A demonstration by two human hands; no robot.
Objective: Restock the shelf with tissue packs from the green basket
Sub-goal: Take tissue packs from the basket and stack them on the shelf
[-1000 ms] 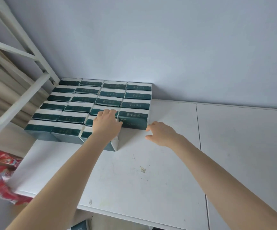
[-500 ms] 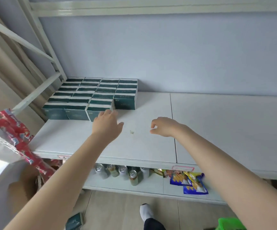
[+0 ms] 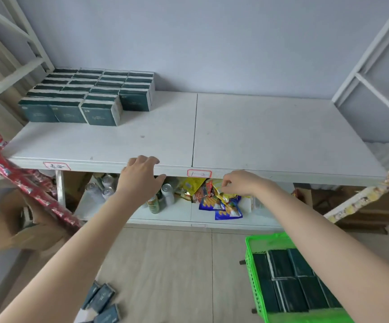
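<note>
Several dark green tissue packs [image 3: 90, 94] stand in neat rows at the back left of the white shelf [image 3: 270, 136]. The green basket [image 3: 250, 271] sits on the floor at the lower right, holding several more dark tissue packs [image 3: 291, 283]. My left hand [image 3: 141, 180] hovers at the shelf's front edge, fingers loosely bent, holding nothing. My right hand [image 3: 242, 183] hangs just in front of the shelf edge, fingers loosely curled and empty, above and left of the basket.
A lower shelf holds drink cans [image 3: 106, 183] and colourful snack bags [image 3: 216, 199]. Loose tissue packs [image 3: 101, 299] lie on the floor at the bottom left. Red hanging packets [image 3: 13, 173] and a cardboard box [image 3: 20, 224] stand at the left. White frame bars rise on both sides.
Both hands have pulled back from the stacked packs to the shelf's front edge. The view has dropped, bringing the basket, floor and lower shelf into sight.
</note>
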